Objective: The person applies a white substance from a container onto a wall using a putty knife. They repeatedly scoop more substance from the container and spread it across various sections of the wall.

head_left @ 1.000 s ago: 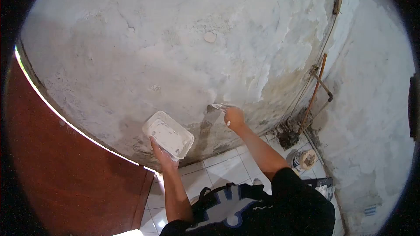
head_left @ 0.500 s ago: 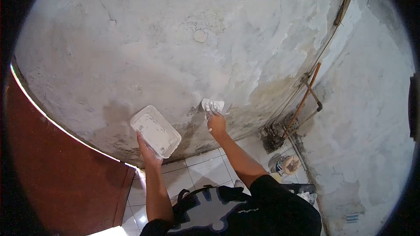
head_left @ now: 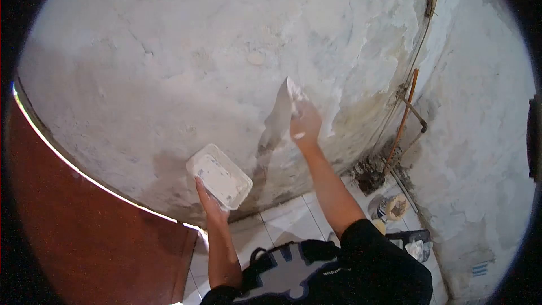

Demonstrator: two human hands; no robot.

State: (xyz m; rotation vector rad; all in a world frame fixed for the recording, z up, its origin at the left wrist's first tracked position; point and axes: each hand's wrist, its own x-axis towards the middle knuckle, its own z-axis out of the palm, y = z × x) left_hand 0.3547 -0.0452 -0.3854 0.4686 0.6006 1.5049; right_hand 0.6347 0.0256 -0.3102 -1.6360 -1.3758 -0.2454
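Note:
My left hand [head_left: 213, 204] holds a white rectangular tray [head_left: 221, 176] by its lower left side, tilted in front of the wall. Pale paste with some darker spots covers the inside of the tray. My right hand [head_left: 305, 123] is closed around a thin, white-smeared spreader [head_left: 293, 91], seen nearly edge-on against the grey patchy wall [head_left: 197, 79]. The hand is slightly blurred, and its shadow falls on the wall to the left. Whether the spreader's edge touches the wall cannot be made out.
Pipes [head_left: 402, 121] run up the wall corner at the right, above a dark rough hole [head_left: 370, 178]. An open container [head_left: 397, 207] and a black tray [head_left: 415, 236] with white items stand on the tiled floor [head_left: 285, 220]. A reddish-brown surface [head_left: 101, 209] lies at the left.
My right hand has moved up and to the right with the spreader, which has turned from face-on to nearly edge-on. The view has shifted, and the tray sits slightly lower and further right.

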